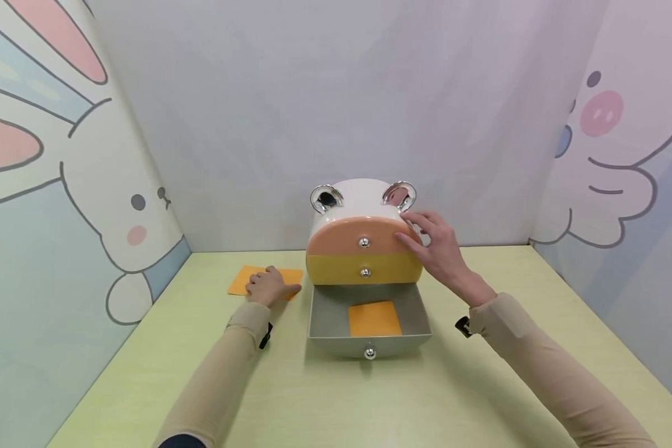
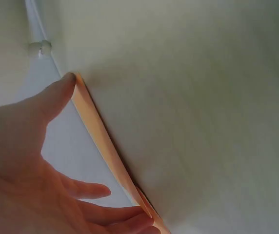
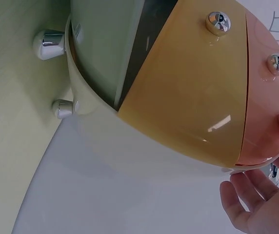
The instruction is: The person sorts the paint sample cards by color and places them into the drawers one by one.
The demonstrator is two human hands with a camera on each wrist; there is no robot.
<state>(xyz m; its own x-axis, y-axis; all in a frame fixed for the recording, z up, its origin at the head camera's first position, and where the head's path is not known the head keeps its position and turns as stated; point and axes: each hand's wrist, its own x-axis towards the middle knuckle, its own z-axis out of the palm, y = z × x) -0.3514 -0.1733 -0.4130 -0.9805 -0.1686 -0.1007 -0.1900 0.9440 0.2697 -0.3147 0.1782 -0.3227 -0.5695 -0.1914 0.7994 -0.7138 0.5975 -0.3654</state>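
Note:
A small drawer cabinet (image 1: 361, 200) with a white shell and silver ear-like rings stands on the table. My right hand (image 1: 441, 247) holds its upper right edge, the thumb on the coral top drawer (image 1: 336, 235) and the fingers along the shell. Below are a yellow drawer (image 1: 333, 270) and a grey bottom drawer (image 1: 369, 344), which is pulled out. Inside the grey one lies an orange paper-like square (image 1: 374, 318). To the left, my left hand (image 1: 266, 286) rests on another orange sheet (image 1: 242, 283); thumb and fingertips touch its edge, spread apart, in the left wrist view.
Round silver knobs (image 1: 370, 353) stick out from the drawer fronts. The cabinet stands on silver feet (image 3: 50, 45). A pale wall (image 1: 246, 124) is close behind the table, with cartoon-printed panels (image 1: 140, 230) on both sides. Pale green tabletop (image 1: 347, 404) extends in front.

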